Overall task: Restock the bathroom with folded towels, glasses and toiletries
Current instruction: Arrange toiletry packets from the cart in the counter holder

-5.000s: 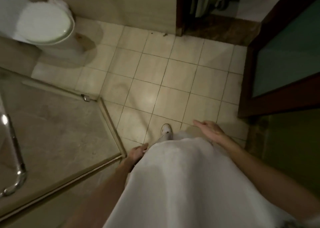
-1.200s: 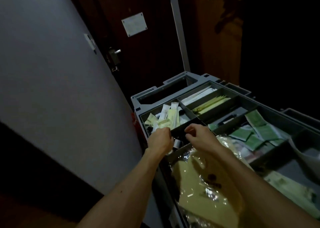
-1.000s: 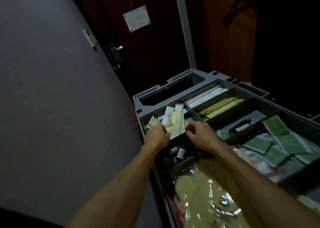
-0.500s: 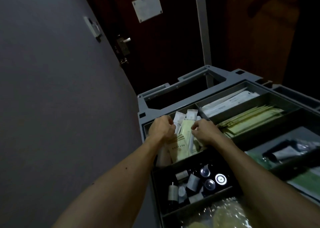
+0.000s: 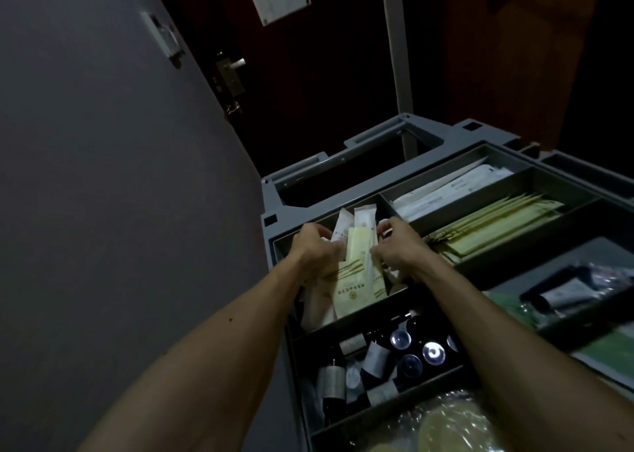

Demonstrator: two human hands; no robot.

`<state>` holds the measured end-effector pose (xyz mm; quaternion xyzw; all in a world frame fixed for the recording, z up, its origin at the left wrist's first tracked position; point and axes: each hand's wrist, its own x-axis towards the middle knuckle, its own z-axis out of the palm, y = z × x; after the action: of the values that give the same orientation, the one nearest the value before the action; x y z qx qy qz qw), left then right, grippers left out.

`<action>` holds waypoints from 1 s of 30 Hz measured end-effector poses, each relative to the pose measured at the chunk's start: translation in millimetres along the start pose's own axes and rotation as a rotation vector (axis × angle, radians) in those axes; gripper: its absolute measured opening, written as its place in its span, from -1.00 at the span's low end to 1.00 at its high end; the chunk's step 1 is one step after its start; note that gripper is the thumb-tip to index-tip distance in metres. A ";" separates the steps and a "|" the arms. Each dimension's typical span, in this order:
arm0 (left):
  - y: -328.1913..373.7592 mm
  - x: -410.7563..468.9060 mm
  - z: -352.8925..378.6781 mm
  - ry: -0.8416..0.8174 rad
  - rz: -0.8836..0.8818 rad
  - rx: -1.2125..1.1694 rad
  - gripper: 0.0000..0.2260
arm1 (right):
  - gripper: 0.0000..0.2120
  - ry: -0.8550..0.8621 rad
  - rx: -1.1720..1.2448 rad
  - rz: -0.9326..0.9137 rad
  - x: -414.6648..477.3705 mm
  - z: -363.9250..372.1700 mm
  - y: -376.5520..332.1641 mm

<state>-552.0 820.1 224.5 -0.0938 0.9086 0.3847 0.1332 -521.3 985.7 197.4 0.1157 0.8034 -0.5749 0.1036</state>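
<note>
A grey housekeeping cart tray (image 5: pixel 271 211) with several compartments stands before me. Both hands are inside its far-left compartment, which holds cream and white toiletry packets (image 5: pixel 356 273). My left hand (image 5: pixel 314 249) has its fingers curled around the packets on the left side of the pile. My right hand (image 5: pixel 398 245) pinches packets at the pile's right side. The compartment nearer me holds small dark toiletry bottles (image 5: pixel 374 362) with silver caps.
Long white sachets (image 5: pixel 449 190) and yellow-green sachets (image 5: pixel 490 225) fill the compartments to the right. Green packets (image 5: pixel 507 300) and a dark wrapped item (image 5: pixel 566 293) lie further right. A grey wall (image 5: pixel 103 211) runs along the left; a dark door with a lock (image 5: pixel 230 77) stands behind the cart.
I left the bathroom and came to the cart. In the last second both hands moved from the tray divider into the far-left compartment and closed on the packets.
</note>
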 end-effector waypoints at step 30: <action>21.5 10.4 -8.3 0.039 0.099 -0.366 -0.73 | -0.78 -0.226 0.011 -0.075 1.4 13.8 -9.2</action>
<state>-569.2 828.1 241.2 -0.0792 0.8294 0.5476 0.0774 -524.9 969.9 200.8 0.0206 0.7870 -0.5923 0.1713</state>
